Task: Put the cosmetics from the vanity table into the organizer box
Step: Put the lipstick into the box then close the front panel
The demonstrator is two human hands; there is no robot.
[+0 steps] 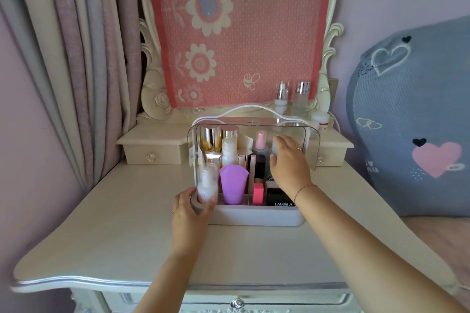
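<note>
Right now I see the left hand point(189, 208) at seven o'clock of the organizer box point(254, 216), gripping its front-left corner. The box sits in the middle of the vanity table point(127, 231), its clear lid point(309, 145) tipped up. Inside, a white spray bottle point(207, 183) stands just beside that hand, then a purple tube point(233, 183), a pink block point(258, 193) and a black compact point(278, 197) along the front. The right hand point(290, 165) reaches into the box at two o'clock, fingers and thumb curved round a pale jar point(276, 147). My two hands are well apart. At one o'clock beyond the box, a pump bottle point(281, 98), a silver-capped bottle point(301, 96) and a small jar point(321, 119) stand on the table's raised back ledge.
</note>
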